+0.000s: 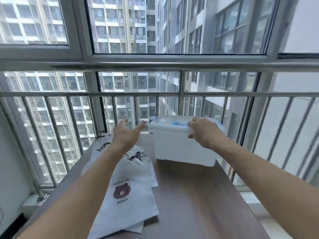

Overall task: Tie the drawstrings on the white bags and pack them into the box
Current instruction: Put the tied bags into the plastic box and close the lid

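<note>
Both forearms are showing bare up to the frame edge, with no sleeves; the left hand (126, 135) and right hand (205, 133) are wearing nothing.

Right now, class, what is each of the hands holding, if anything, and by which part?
The right hand grips the white box by its near top rim. The left hand is open, holding nothing.

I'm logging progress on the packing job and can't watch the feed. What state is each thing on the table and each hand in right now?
Box: upright at the table's far end, lid on.
Lid: on the box, gripped at its near edge.
Front bag: flat on the table, bear print up, unpacked.
Other bags: flat on the table beyond it, unpacked.
Left hand: open, in the air, holding nothing.
Right hand: grips the lid's edge.
</note>
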### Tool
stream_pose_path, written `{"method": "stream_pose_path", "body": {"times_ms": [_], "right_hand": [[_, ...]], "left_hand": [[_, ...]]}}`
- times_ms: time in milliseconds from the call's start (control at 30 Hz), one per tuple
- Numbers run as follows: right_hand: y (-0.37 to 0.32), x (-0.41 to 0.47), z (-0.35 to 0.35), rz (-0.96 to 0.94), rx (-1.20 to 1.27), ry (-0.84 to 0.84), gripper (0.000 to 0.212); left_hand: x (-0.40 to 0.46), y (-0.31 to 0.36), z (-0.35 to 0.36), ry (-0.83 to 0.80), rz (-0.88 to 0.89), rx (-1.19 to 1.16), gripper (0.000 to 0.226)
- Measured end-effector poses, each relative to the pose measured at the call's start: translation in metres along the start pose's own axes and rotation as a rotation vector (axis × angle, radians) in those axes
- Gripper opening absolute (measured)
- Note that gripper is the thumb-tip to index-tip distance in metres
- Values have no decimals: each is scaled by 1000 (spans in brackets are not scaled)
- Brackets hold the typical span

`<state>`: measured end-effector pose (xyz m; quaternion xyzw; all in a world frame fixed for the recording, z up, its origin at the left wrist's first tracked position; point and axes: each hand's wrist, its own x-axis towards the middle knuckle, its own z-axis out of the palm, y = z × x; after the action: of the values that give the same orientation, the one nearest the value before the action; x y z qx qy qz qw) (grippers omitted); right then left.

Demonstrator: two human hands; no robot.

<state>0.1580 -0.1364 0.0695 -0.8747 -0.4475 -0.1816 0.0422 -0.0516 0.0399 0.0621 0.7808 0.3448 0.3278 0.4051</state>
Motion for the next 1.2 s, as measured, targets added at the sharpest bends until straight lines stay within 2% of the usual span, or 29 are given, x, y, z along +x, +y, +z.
{"method": "stream_pose_path", "body": {"times_ms": [100, 133, 167, 200, 267, 300, 333, 367, 400, 467, 567, 667, 700, 733, 800, 833, 867, 900, 933, 967, 1000, 1067, 1200], "right_hand": [[19, -59, -17, -102, 68, -142, 39], [32, -74, -26, -131, 179, -217, 43], [40, -80, -34, -135, 318, -247, 45], [53, -82, -44, -68, 434, -172, 50], [78, -65, -52, 216, 457, 85, 79], [86, -59, -51, 390, 409, 50, 88], [86, -54, -46, 522, 395, -88, 85], [85, -52, -37, 593, 441, -240, 71], [83, -48, -28, 602, 529, -301, 52], [84, -42, -19, 676, 681, -268, 27], [101, -44, -18, 744, 881, -222, 18], [112, -61, -4, 769, 1188, -443, 16], [116, -63, 2, 786, 1181, -439, 16], [119, -62, 4, 784, 1092, -354, 17], [120, -56, -2, 724, 787, 60, 32], [110, -55, -16, 611, 719, 266, 36], [94, -54, -30, 413, 718, 351, 37], [75, -55, -42, 165, 703, 276, 41], [54, -55, -50, -29, 628, 93, 51], [37, -55, -51, -146, 509, -86, 64], [23, -55, -48, -201, 385, -204, 73], [8, -51, -35, -225, 233, -253, 75], [0, -37, -32, -146, 306, -271, 73]], "left_hand": [[2, 9, 14, -220, -222, -176, 110], [0, 16, 23, -281, -259, -217, 104], [-2, 19, 30, -317, -276, -242, 87], [-5, 27, 40, -319, -290, -223, 64], [-8, 32, 54, -237, -296, -146, 30], [-10, 34, 59, -199, -289, -138, 21], [-12, 36, 60, -161, -271, -122, 18], [-10, 37, 64, -123, -245, -57, 21], [-7, 36, 64, -90, -216, 9, 23], [-2, 34, 63, -78, -231, 9, 17], [-2, 13, 57, -168, -368, -261, 18], [-13, -6, 51, -258, -415, -441, 23], [-10, -10, 52, -264, -426, -468, 21], [-7, -15, 53, -257, -437, -498, 20], [-6, -15, 56, -213, -449, -521, 21], [-6, -15, 57, -194, -455, -515, 21], [-6, -15, 58, -182, -450, -499, 19], [-5, -16, 60, -179, -436, -465, 13], [-9, -15, 60, -179, -428, -436, 9], [-11, -14, 61, -172, -427, -410, 12], [-12, -14, 61, -171, -422, -400, 14], [-10, -19, 63, -192, -407, -427, 15], [-11, -22, 70, -176, -405, -583, 30]]}}
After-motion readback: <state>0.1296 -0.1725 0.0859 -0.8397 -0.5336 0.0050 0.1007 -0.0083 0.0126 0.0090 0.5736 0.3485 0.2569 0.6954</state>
